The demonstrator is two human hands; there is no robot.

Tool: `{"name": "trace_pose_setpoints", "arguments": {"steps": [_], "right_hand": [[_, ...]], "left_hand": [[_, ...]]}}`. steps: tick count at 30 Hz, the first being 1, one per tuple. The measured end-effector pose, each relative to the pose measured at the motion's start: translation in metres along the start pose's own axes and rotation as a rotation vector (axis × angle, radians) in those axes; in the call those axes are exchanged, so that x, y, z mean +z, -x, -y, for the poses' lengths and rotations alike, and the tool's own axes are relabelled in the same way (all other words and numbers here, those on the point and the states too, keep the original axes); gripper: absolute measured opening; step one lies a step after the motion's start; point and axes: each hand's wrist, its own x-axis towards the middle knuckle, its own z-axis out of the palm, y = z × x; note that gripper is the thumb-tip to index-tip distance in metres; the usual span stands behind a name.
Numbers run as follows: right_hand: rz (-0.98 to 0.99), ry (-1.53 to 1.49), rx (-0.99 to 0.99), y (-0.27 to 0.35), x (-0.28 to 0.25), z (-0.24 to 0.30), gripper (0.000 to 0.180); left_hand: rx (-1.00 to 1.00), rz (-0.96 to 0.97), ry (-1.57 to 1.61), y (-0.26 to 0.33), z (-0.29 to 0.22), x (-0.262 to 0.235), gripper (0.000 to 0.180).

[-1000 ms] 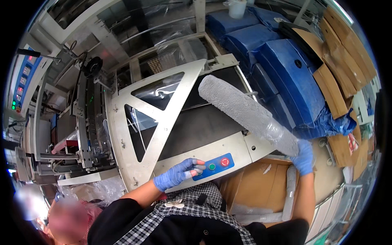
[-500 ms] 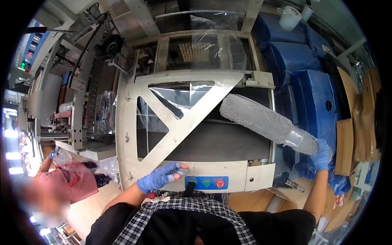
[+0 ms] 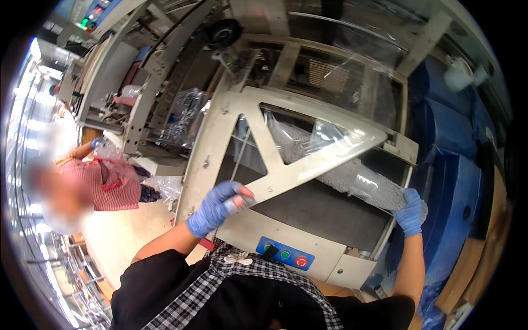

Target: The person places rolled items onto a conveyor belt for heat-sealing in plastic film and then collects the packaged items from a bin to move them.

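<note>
A long grey fluffy roll [image 3: 357, 179], with a shiny clear band around it, lies slantwise over the machine's dark bed [image 3: 308, 212]. Its far part sits under the pale triangular frame [image 3: 316, 170] and clear film, and shows through the frame's opening. My right hand [image 3: 409, 212], in a blue glove, is closed around the near right end of this roll. In a blue glove with bare thumb and fingertip showing, my left hand [image 3: 217, 209] hovers by the lower left corner of the frame. Its fingers are loosely bent and apart, with nothing visible in them.
A blue button panel [image 3: 286, 254] is on the machine's front edge. Blue wrapped bundles [image 3: 448, 192] and cardboard [image 3: 478, 242] stand to the right. Another machine [image 3: 143, 104] is at the left, where a person in a red checked garment [image 3: 113, 184] handles clear plastic.
The grey roll has moved left and inward, its far end passing under the triangular frame and film. My right hand moved with it. My left hand shifted slightly; the head view turned.
</note>
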Motion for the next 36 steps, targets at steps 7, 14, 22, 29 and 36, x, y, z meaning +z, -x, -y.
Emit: {"name": "trace_pose_setpoints", "arguments": {"steps": [7, 14, 22, 29, 36], "right_hand": [[0.077, -0.115, -0.151, -0.077, 0.052, 0.079, 0.054], [-0.045, 0.101, 0.006, -0.026, 0.039, 0.098, 0.097], [-0.137, -0.833, 0.536, 0.002, 0.096, 0.093, 0.046], [-0.147, -0.939, 0.438, -0.021, 0.141, 0.113, 0.039], [-0.156, -0.843, 0.27, -0.06, 0.175, 0.149, 0.038]], "left_hand": [[-0.032, -0.896, -0.531, -0.012, 0.095, -0.144, 0.042], [-0.487, 0.015, 0.946, -0.059, 0.119, -0.185, 0.104], [-0.429, -0.089, 1.22, -0.071, 0.168, -0.201, 0.034], [-0.405, -0.517, 1.224, -0.065, 0.164, -0.208, 0.037], [-0.259, -0.438, 0.993, -0.082, 0.182, -0.2, 0.036]]}}
